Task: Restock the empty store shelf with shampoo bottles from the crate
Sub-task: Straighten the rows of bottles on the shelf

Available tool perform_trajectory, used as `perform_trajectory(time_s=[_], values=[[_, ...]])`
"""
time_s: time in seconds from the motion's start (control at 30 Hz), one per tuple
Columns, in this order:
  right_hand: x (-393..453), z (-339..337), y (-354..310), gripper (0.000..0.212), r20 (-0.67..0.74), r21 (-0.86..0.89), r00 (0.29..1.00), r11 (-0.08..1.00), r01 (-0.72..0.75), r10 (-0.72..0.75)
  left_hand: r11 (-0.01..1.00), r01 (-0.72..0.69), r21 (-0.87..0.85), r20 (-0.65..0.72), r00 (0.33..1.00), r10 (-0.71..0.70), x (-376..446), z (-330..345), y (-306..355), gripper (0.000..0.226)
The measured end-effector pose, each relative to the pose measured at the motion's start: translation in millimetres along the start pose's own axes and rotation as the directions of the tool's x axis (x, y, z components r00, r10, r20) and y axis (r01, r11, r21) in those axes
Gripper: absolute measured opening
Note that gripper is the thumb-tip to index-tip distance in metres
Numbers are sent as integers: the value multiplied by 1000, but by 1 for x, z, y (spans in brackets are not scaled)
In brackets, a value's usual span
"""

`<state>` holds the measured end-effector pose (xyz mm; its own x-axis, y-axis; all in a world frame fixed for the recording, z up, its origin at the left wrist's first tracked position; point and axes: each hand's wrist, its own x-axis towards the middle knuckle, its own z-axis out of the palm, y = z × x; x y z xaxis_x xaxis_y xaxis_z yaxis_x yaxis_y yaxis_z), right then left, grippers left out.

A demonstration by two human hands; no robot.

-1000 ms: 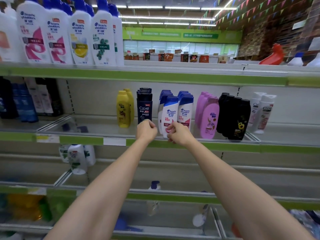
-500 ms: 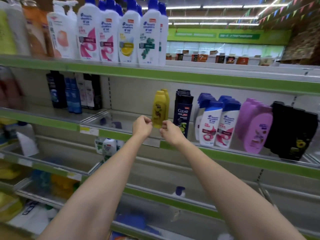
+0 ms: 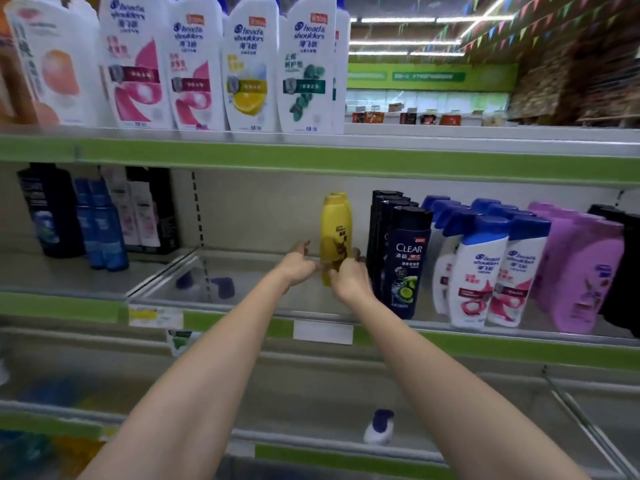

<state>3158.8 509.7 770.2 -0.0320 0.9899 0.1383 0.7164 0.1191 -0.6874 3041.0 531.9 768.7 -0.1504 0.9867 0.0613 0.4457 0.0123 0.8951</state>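
Fingers of both hands curled around the upright yellow shampoo bottle between them, on the shelf.

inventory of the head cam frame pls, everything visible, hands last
large white pump bottles: about six, white, top shelf left
dark and blue bottles: several, middle shelf left
yellow bottles: two, middle shelf, one behind the other
CLEAR bottles: a row, dark navy, right of yellow
blue-capped bottles: two rows, white
purple bottles: a row, further right
left hand: at the yellow bottles' base
right hand: same spot, grip unclear
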Motion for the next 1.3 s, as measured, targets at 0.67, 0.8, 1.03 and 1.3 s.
perform_trajectory(time_s=[0.67,0.8,1.03,1.3], values=[[42,22,15,70,-20,155,993,982,-111,116,933,-32,-359,162,982,96,47,5,21,90],[44,23,16,77,13,119,995,987,-104,103,939,-21,-344,218,971,102,45,6,18,94],[57,18,19,86,35,269,999,962,-38,30,940,2,-341,315,942,113,51,-7,10,79],[69,27,13,61,38,346,999,938,-10,-3,907,41,-419,372,919,130,51,-14,13,70]])
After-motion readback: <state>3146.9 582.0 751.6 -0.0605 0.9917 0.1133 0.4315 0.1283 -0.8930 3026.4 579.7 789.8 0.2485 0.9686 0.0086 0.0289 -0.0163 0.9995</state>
